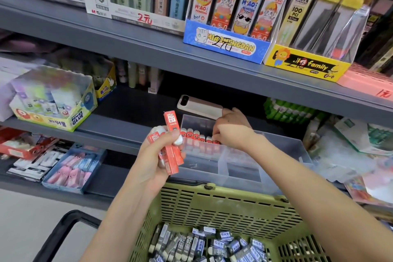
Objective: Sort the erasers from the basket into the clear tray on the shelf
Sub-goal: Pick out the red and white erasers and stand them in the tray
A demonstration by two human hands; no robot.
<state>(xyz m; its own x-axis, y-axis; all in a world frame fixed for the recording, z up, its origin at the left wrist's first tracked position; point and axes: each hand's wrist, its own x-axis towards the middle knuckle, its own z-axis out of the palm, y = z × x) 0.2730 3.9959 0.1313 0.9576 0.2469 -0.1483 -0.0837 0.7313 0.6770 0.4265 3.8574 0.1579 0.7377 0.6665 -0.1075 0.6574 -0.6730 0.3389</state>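
Left grip (153,157) clenched round several red-sleeved erasers (170,125), above green basket (212,204). Right grip (230,132) inside clear tray (244,170) on shelf (119,132), fingers curled at red eraser row (195,135); pinching or not, cannot tell. Dark-sleeved erasers (212,244) lie in basket.

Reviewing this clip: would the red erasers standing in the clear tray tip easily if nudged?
Probably, singly: the red erasers stand on their narrow ends, tall for their base. Packed side by side in the clear tray, they likely brace each other. The left hand grips several at once, suggesting they are light and stiff.
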